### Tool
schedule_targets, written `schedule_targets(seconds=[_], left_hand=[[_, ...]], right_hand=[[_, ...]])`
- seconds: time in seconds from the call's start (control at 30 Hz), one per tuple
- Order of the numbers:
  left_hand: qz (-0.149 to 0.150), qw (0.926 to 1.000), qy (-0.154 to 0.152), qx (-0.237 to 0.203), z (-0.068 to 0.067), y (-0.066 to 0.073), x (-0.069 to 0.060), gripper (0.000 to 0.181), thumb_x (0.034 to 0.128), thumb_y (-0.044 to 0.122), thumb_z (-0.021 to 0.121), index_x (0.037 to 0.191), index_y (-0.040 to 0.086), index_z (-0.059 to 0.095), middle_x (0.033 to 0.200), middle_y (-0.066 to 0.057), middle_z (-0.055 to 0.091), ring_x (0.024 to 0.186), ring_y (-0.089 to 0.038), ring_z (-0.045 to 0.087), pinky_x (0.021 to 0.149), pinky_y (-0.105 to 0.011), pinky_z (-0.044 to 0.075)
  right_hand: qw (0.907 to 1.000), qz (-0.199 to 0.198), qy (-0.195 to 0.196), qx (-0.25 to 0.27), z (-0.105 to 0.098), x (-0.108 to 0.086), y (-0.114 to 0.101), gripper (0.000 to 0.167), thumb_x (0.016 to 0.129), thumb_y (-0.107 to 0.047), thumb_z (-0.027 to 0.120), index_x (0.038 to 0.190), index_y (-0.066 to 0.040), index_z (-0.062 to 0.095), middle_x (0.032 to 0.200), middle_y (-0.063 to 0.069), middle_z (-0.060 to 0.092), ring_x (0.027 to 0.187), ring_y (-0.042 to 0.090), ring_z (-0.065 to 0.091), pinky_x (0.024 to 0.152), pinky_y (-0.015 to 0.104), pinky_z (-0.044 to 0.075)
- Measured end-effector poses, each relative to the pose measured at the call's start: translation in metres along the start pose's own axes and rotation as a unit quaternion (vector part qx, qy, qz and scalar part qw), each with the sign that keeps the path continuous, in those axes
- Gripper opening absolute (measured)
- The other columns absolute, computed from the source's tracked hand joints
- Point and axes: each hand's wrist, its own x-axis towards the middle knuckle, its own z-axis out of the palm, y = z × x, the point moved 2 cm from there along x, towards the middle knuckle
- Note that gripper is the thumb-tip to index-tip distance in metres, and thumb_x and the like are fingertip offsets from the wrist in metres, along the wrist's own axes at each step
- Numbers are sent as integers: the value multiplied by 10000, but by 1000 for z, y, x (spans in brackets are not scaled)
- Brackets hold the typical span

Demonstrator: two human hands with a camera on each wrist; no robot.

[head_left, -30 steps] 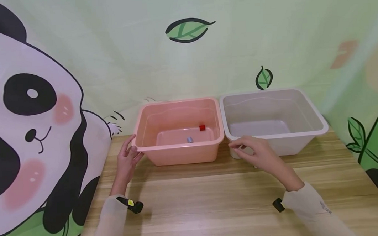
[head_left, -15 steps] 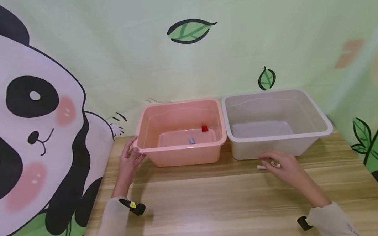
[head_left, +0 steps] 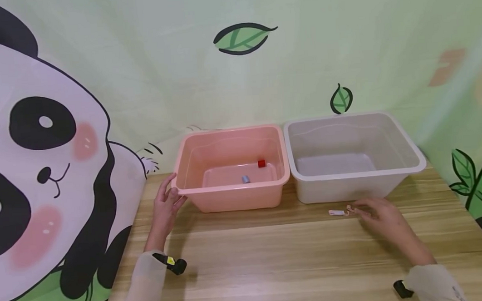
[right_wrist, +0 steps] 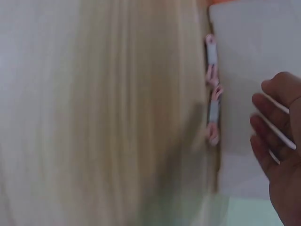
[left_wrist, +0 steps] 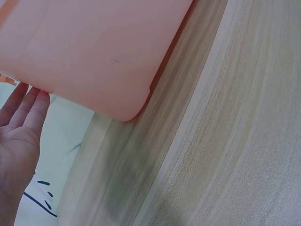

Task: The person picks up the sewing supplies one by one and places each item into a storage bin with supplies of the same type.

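My left hand (head_left: 166, 209) is at the left rim of a pink plastic basin (head_left: 239, 198). In the left wrist view its straight fingers (left_wrist: 34, 110) touch the basin's rim. My right hand (head_left: 385, 218) is in front of a light grey basin (head_left: 345, 188), fingers loosely bent and holding nothing. Just left of its fingertips lie two small strips on the table, a left strip (head_left: 337, 213) and a right strip (head_left: 351, 209) partly hidden by the hand. The right wrist view shows both with pale middles (right_wrist: 212, 54) and looped pink ends (right_wrist: 213, 136).
Inside the pink basin lie a small red cube (head_left: 261, 163) and a small light blue piece (head_left: 245, 179). The basins stand side by side at the back of the wooden table (head_left: 251, 259). A printed curtain (head_left: 172, 81) with a panda hangs right behind them.
My right hand has moved right and a little nearer along the grey basin's front, uncovering the two pink-and-white strips. My left hand stays at the pink basin's rim.
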Motion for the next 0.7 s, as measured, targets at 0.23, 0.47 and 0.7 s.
schedule_targets(seconds=[0.23, 0.47, 0.7], left_hand=[[0, 10000, -13, 23, 0, -1, -1, 474, 1077, 246, 482, 1545, 221, 407, 1568, -209, 351, 1308, -291, 567, 982, -297, 536], [57, 10000, -28, 12, 0, -2, 0, 489, 1074, 261, 485, 1551, 207, 393, 1557, -188, 371, 1267, -246, 601, 974, -292, 540], [236, 9994, -42, -263, 2, -2, -3, 466, 1077, 224, 480, 1536, 171, 412, 1462, -142, 471, 1255, -264, 615, 969, -306, 549]], right_hand=[[9989, 466, 66, -29, 7, -14, 25, 236, 857, -63, 801, 1076, -28, 717, 1023, 174, 714, 941, 394, 659, 783, 566, 519], [9956, 879, 277, 161, 14, -21, 38, 229, 868, -90, 804, 1076, -39, 724, 1058, 171, 707, 967, 392, 660, 768, 476, 496], [9950, 929, 325, 194, 22, -25, 47, 236, 849, -75, 809, 1062, -23, 724, 1051, 186, 689, 1019, 417, 633, 840, 549, 469]])
